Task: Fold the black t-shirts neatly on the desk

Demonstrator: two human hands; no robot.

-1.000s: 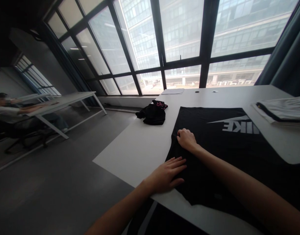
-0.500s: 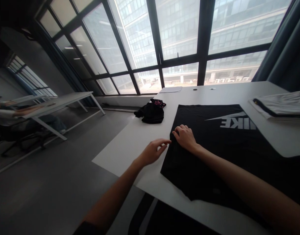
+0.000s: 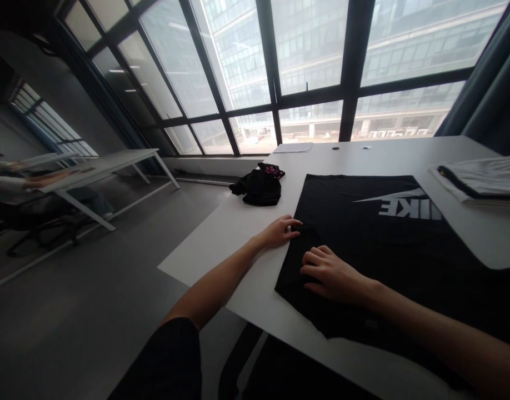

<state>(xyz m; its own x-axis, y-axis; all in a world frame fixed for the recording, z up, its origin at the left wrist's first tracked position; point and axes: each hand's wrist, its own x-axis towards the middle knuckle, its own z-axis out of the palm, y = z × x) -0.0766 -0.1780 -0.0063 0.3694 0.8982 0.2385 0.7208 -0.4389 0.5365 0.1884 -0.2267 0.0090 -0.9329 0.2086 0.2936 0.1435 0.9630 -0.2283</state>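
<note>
A black T-shirt [image 3: 363, 244] with pale NIKE lettering lies spread over the white table [image 3: 209, 239], its straight edge on the left side. At that edge is my left hand [image 3: 279, 231], fingers and thumb apart, their tips touching the cloth. My right hand [image 3: 332, 275] rests palm down on the shirt, closer to me, with its fingers loosely bent and spread. Small creases show in the fabric between the two hands. The right forearm covers part of the shirt.
A crumpled black garment [image 3: 261, 186] with pink print lies beyond my left hand. Folded grey and white clothes [image 3: 488, 178] are stacked at the right. White paper [image 3: 294, 148] lies by the window. A dark chair [image 3: 288, 372] stands below me; another person [image 3: 9, 189] sits far left.
My left hand has moved forward and right onto the shirt's edge. My right hand has come back toward me across the cloth, away from that edge.
</note>
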